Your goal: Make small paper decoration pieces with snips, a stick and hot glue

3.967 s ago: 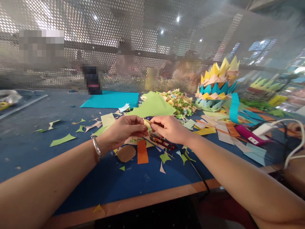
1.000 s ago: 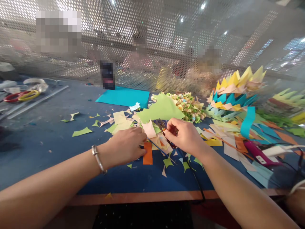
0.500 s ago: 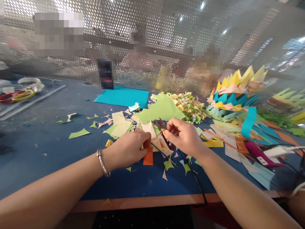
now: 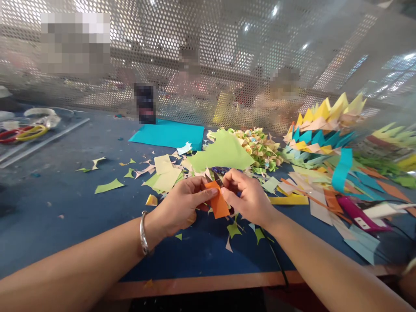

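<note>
My left hand (image 4: 183, 200), with a silver bracelet at its wrist, pinches a small rectangular orange paper piece (image 4: 219, 206) between thumb and fingers. My right hand (image 4: 248, 195) is closed beside it, thumb close against the paper's right edge. Dark scissors (image 4: 217, 177) are in my right hand, their parted blades pointing away at the paper's upper end; the paper and fingers hide much of them. Beyond both hands lies a light green sheet (image 4: 221, 151) with curved cut edges, on a heap of pale paper scraps (image 4: 164, 171).
A blue sheet (image 4: 172, 133) lies at the back of the blue table (image 4: 107, 216). Many folded paper pieces (image 4: 260, 145) are heaped beside layered spiky paper shapes (image 4: 321, 130). On the right are paper strips (image 4: 320, 203) and a magenta power strip (image 4: 357, 212); a perforated screen (image 4: 221, 56) stands behind.
The orange paper has come up off the table into my left hand. My right hand and the scissors have moved slightly toward me, and the hands are closer together.
</note>
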### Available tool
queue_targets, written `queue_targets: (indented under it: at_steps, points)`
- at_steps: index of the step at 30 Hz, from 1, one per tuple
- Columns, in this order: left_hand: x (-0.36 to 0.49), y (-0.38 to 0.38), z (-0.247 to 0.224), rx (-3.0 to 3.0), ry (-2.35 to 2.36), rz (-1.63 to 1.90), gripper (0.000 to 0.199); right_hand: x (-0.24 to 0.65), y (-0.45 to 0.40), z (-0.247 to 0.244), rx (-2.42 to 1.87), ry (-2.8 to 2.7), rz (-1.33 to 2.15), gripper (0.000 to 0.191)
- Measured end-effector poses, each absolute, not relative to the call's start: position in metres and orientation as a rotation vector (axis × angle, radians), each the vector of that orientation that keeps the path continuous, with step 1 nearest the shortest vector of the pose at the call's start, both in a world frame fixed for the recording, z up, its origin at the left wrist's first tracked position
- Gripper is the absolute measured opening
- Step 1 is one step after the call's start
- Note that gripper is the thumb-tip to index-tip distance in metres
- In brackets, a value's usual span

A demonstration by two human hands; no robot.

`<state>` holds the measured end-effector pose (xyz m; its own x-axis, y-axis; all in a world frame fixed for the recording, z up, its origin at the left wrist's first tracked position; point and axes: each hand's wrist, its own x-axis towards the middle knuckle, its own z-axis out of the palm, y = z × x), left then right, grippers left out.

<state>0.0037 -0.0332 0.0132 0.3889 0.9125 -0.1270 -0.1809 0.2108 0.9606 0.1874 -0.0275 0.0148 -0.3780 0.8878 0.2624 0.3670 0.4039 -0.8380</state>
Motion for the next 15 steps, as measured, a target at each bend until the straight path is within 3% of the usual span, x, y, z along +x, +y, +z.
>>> queue_targets:
  at_steps: [9,15]
  points:
    - [0.0040,-0.0349,0.0135,1.140,0.836,0.882,0.020,0.1809,-0.0305,0.0154,-0.931,-1.676,1.462,0.018]
    - [0.0025,-0.0286,0.0086,1.067,0.962,1.075,0.020,0.1769,-0.0298,0.0125,-0.988,-1.660,1.319,0.026]
